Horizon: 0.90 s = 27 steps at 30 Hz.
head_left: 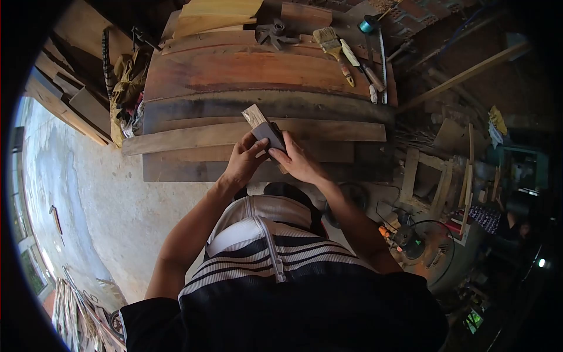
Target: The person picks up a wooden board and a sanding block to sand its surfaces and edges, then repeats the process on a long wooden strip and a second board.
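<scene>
Between my hands is a small wooden block (253, 115), its pale end pointing up and left. A grey piece that looks like sandpaper (267, 135) lies across its middle. My left hand (245, 158) is closed on the left side, thumb pressed on the grey piece. From the right, my right hand (300, 162) grips the same bundle, its thumb near the lower edge of the grey piece. Fingers under the block are partly hidden. Just beyond, a long wooden plank (340, 131) lies across the workbench (205, 64).
At the bench's back right lie a paintbrush (336, 51), a white-handled tool (350, 53) and a metal ruler (383, 67). A dark metal part (274, 35) sits near the boards (217, 12). To the right stand a wooden frame (410, 176) and a power tool (407, 240) on the floor.
</scene>
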Available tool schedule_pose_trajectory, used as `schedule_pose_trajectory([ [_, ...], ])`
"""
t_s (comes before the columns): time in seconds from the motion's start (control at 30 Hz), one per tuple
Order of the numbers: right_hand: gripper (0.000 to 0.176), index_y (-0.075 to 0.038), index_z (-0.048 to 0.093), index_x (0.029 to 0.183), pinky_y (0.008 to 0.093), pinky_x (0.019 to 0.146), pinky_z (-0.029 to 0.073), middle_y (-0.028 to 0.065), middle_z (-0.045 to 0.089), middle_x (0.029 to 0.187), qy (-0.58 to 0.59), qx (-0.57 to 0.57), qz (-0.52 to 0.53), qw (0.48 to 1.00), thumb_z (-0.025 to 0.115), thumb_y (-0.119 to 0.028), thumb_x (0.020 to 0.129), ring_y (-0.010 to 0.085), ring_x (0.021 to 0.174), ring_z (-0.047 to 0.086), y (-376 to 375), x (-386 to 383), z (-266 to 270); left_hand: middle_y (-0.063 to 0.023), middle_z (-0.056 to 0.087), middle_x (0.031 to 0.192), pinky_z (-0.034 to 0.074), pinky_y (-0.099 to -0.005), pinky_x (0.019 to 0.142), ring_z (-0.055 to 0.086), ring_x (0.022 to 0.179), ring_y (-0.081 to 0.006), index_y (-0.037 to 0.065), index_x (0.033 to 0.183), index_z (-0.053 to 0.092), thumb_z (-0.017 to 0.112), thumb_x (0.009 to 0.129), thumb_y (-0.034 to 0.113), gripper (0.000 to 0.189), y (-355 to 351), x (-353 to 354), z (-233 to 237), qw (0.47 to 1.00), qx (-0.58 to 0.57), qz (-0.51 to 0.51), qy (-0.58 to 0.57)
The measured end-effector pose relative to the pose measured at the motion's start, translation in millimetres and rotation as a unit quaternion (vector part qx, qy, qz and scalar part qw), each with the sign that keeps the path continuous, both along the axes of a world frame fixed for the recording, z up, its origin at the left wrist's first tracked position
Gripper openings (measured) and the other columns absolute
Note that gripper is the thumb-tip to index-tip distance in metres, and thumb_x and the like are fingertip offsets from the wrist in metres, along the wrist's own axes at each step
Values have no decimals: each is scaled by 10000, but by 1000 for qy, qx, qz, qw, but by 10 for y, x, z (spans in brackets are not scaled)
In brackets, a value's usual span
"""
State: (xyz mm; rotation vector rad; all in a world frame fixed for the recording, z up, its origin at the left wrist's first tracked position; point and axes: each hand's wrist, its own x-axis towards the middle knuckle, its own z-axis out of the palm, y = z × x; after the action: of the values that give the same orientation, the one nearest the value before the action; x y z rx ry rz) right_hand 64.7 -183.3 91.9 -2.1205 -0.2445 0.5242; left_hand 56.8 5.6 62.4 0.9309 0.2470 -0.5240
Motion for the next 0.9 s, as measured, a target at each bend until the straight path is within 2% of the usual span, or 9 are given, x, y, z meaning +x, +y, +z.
schedule_pose_trajectory([
  [0.03,530,27,452,1277,431,870,507,243,582,1165,1,-2,-5,1000,645,-353,962,386,1088,607,53,-34,-27,-83,596,1321,474,-382,1052,580,1211,-199,38,1404,493,596,1024,195,424,15,10,20,1000,-2,-5,1],
  [0.1,525,21,459,1294,444,847,510,213,565,1130,-215,-109,-16,970,665,-308,939,383,1017,615,126,-104,-78,-85,574,1355,451,-358,1064,565,1233,-198,38,1425,479,592,1024,184,441,42,-1,39,998,63,-13,-21],
  [0.17,555,13,463,1330,442,843,499,175,553,1099,-260,-187,-22,947,690,-266,907,355,992,602,178,-48,-38,-134,563,1346,459,-309,1050,583,1189,-206,14,1426,463,610,1003,111,458,131,7,13,948,295,20,-116],
  [0.27,591,-10,502,1357,441,843,460,117,554,1086,-333,-278,-32,901,725,-254,867,290,1016,554,129,136,-214,-150,588,1203,452,-424,967,555,1103,-326,82,1380,530,601,977,126,412,470,162,-175,743,598,73,-291],
  [0.37,589,-41,519,1357,454,817,459,104,553,1077,-362,-312,-18,878,732,-270,857,294,1000,551,-255,145,-309,-133,567,1207,371,-473,1052,497,1161,-344,119,1346,555,568,998,243,369,687,298,-384,568,762,32,-309],
  [0.5,557,-65,513,1359,483,819,472,116,549,1135,-266,-476,-180,819,706,-293,889,340,1040,553,-1660,312,-325,-124,559,1207,332,-478,1079,485,1189,-331,128,1268,583,541,1008,279,304,778,253,-479,527,797,-37,-293],
  [0.6,549,-39,493,1359,499,856,481,143,552,1173,-240,-522,-243,782,683,-284,906,362,1065,555,-2500,455,-416,-119,557,1171,310,-477,1091,493,1168,-331,123,1184,594,505,1021,319,271,710,319,-531,482,822,4,-302],
  [0.77,552,15,478,1351,481,908,490,177,554,1184,-223,-493,-284,792,662,-281,924,378,1072,558,-1978,255,-437,-113,566,1089,355,-456,991,515,1089,-319,112,1118,597,467,1031,374,305,730,458,-430,467,841,-75,-263],
  [0.9,625,18,470,1388,446,876,501,163,555,1136,-232,-477,-127,838,697,-303,902,353,1057,565,-1367,-93,-211,-81,599,999,388,-430,922,555,1012,-289,106,994,654,511,993,338,272,714,558,-575,489,848,3,-204],
])
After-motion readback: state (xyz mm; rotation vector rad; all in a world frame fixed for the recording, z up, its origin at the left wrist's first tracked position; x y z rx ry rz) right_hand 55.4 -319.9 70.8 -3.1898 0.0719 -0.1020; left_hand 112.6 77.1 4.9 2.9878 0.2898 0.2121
